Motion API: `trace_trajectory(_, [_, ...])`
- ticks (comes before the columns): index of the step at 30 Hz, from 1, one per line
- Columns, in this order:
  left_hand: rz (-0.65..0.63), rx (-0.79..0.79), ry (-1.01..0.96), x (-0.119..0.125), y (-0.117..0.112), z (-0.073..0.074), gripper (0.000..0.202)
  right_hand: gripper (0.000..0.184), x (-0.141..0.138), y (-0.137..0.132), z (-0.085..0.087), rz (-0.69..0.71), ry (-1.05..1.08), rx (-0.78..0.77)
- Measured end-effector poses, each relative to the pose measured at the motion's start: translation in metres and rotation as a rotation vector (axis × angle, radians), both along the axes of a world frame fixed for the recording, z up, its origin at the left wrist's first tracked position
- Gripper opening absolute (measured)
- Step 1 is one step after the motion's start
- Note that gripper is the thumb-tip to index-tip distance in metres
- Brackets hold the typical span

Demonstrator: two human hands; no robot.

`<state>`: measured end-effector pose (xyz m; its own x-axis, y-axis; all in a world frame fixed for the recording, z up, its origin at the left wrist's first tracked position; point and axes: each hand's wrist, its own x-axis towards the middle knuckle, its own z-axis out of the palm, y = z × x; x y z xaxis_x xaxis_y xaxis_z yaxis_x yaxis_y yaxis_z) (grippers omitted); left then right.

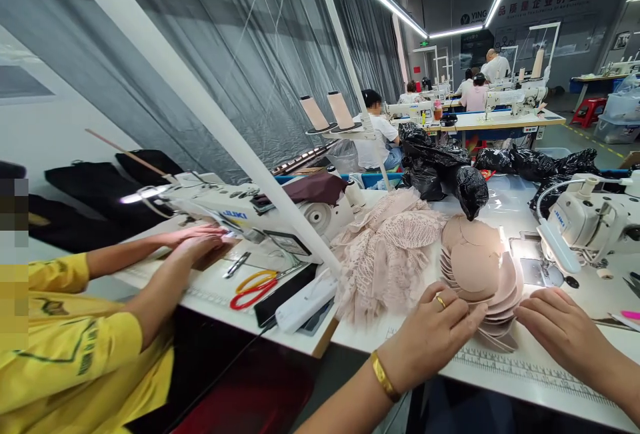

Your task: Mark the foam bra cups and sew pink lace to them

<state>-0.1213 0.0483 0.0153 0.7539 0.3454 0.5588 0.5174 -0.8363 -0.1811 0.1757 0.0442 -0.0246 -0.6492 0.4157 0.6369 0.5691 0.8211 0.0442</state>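
Observation:
My left hand (434, 335), with a gold ring and bracelet, rests on the near edge of a stack of beige bra cups (480, 274), fingers curled onto the lowest cups. My right hand (560, 327) lies at the stack's right edge, fingers bent and touching the cups. A heap of pink lace pieces (385, 254) sits just left of the stack. The white table (540, 374) has a printed ruler along its front edge.
A white sewing machine (590, 221) stands at right, black plastic bags (450, 167) behind. At left a person in a yellow shirt (75, 354) works at another machine (250, 211); red and yellow scissors (253, 287) lie there. More workers sit further back.

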Motion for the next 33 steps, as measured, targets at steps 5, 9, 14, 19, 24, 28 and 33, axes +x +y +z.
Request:
trace_trajectory(5, [0.004, 0.029, 0.072, 0.008, -0.005, 0.007, 0.015, 0.015, 0.002, -0.001, 0.010, 0.049, 0.046, -0.190])
trace_trajectory(9, [0.020, -0.009, 0.080, 0.006, -0.013, 0.004, 0.016, 0.015, 0.013, -0.001, 0.021, -0.028, 0.140, -0.315])
trace_trajectory(14, [0.009, -0.065, 0.036, 0.004, -0.026, -0.005, 0.015, 0.013, 0.002, -0.002, 0.023, -0.056, 0.105, -0.358])
trace_trajectory(19, [0.002, -0.083, -0.013, 0.006, -0.033, -0.009, 0.016, 0.019, -0.014, -0.002, 0.024, -0.081, 0.118, -0.296])
trace_trajectory(24, [0.008, -0.026, -0.156, 0.010, -0.041, -0.015, 0.013, 0.020, -0.024, -0.019, 0.028, -0.045, 0.195, -0.118])
trace_trajectory(28, [-0.050, 0.036, -0.257, 0.014, -0.049, -0.024, 0.016, 0.022, -0.041, -0.044, 0.015, 0.069, 0.167, -0.126])
trace_trajectory(33, [-0.113, -0.007, -0.223, 0.011, -0.052, -0.026, 0.021, 0.023, -0.025, -0.051, 0.003, 0.100, 0.273, -0.211])
